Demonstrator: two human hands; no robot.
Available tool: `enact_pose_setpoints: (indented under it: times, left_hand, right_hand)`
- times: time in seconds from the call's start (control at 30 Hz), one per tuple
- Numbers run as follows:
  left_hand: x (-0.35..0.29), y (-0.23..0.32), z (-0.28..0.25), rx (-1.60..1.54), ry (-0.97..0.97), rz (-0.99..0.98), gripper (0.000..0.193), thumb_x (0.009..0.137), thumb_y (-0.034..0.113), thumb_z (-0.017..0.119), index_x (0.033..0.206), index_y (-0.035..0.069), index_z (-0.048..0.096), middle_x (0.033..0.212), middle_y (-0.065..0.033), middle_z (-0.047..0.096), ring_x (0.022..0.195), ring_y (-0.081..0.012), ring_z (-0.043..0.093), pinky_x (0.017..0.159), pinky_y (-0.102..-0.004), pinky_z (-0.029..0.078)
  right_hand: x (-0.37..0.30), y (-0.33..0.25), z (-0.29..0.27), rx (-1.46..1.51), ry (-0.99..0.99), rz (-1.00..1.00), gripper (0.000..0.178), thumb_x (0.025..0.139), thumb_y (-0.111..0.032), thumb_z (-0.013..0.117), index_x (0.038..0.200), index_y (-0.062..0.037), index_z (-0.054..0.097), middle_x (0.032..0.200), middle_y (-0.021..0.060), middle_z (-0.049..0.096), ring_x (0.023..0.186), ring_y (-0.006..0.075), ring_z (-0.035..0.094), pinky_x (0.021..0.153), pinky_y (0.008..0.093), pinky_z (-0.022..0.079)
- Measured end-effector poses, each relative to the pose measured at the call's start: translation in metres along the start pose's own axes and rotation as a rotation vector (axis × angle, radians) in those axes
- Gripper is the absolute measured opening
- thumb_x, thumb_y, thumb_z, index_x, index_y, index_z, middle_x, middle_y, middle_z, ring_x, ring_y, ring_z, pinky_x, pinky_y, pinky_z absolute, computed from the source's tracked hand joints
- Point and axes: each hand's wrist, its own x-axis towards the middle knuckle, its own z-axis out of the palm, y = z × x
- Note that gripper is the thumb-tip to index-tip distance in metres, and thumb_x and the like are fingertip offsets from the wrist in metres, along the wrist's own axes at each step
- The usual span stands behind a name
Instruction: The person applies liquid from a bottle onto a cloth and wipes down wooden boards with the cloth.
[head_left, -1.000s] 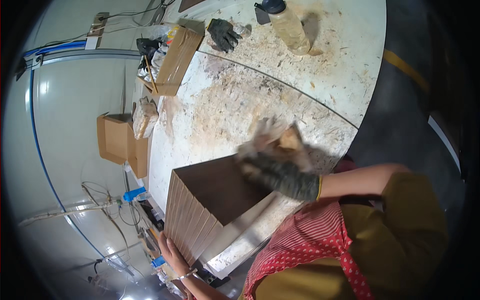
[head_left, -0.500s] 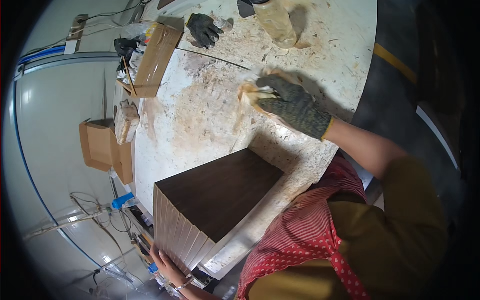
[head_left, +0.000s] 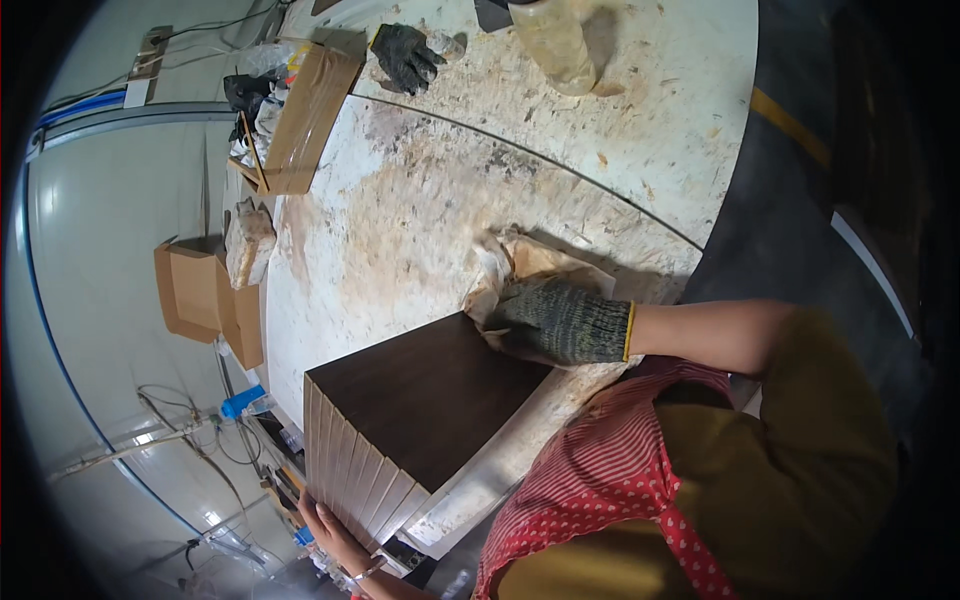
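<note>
Two hands flank a stack of dark-faced boards (head_left: 425, 395) at the lower centre of the frame. From the right hand (head_left: 562, 320), gloved, the top face lies down and to the left, its long axis seeming to run from lower left to upper right. That hand is the nearer one to the dark face, over its upper-right end; its fingers are bunched on a crumpled, stained cloth (head_left: 488, 285), the tips hidden. The bare left hand (head_left: 338, 538), at the lower left, rests against the layered board edges, its fingers close together; whether they grip underneath cannot be told.

At the upper left, a cardboard box (head_left: 318, 125) holds clear plastic, something black, crumpled white material and a thin stick. Below it, beside a pale block (head_left: 250, 243), a smaller open carton (head_left: 195, 290) shows no contents that can be made out. Near the top edge, a clear bottle (head_left: 555, 50), cut off by the frame, contains pale yellowish liquid, its level not visible. A spare dark glove (head_left: 405, 60) lies left of it on the stained white table (head_left: 385, 235).
</note>
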Motion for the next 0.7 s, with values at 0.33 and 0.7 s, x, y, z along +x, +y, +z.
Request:
enact_pose_setpoints:
  times: [0.33,0.7]
  left_hand:
    - [-0.005,-0.001,-0.009,0.021,0.004,0.012,0.060,0.096,0.047,0.041,0.128,-0.004,0.046,0.125,-0.0178,0.051,0.116,-0.0278,0.046,0.103,-0.0364,0.031]
    - [-0.006,-0.002,-0.005,0.016,0.014,0.006,0.060,0.097,0.046,0.041,0.127,-0.005,0.046,0.126,-0.0185,0.051,0.117,-0.0291,0.046,0.103,-0.0374,0.031]
  right_hand:
    - [-0.008,-0.004,-0.005,-0.084,-0.043,0.026,0.021,0.085,-0.026,0.060,0.101,-0.0114,0.064,0.097,0.0091,0.065,0.090,0.0250,0.063,0.075,0.0356,0.050]
    - [0.000,0.001,-0.017,-0.303,-0.213,0.025,0.017,0.093,-0.013,0.047,0.099,-0.0047,0.061,0.085,0.0001,0.063,0.068,0.0089,0.054,0.060,0.0219,0.044]
